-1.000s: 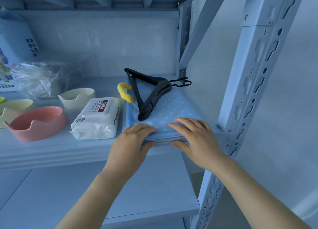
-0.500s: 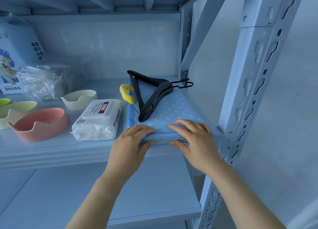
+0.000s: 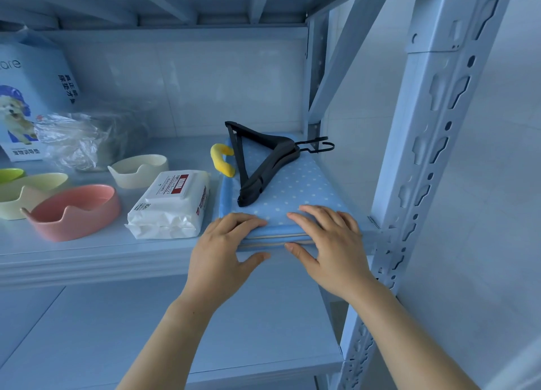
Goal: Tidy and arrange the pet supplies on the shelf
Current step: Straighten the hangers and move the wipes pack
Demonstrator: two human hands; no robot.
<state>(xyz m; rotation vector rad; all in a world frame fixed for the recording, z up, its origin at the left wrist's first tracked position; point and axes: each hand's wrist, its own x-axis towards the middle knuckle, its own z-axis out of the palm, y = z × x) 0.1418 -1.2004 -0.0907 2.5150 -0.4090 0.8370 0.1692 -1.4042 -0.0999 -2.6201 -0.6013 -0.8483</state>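
**On the middle shelf: hands at the folded blue pad**

At the far left of the shelf (image 3: 87, 260), a box (image 3: 27, 96) printed with a dog picture is stood upright against the back wall. Just in front of it, a crumpled clear plastic bag (image 3: 76, 139) is seen; its contents cannot be made out. Nearer the front edge, a green bowl (image 3: 10, 174) is cut off by the frame, a pale yellow bowl (image 3: 27, 194) is set beside it, and a pink bowl (image 3: 73, 212) overlaps the yellow one in view. A cream bowl (image 3: 139, 170) is placed behind the pink one, apart from it. A white pack of wipes (image 3: 172, 203) with a red label is laid flat to the right of the bowls, close to the blue pad (image 3: 295, 190).

The pad, blue with white dots, is folded and laid flat at the right end of the shelf, next to the upright post (image 3: 433, 161). A yellow curved toy (image 3: 222, 162) is rested against its left rear edge. A black hanger (image 3: 260, 161) is laid on top of the pad, with its hook pointed toward the post.

The left hand (image 3: 222, 252) is placed at the pad's front edge, fingers together on the top surface and thumb held below the edge. The right hand (image 3: 328, 243) is positioned beside it, fingers slightly spread on top and thumb against the front edge. Whether the pad is actually pinched cannot be told.
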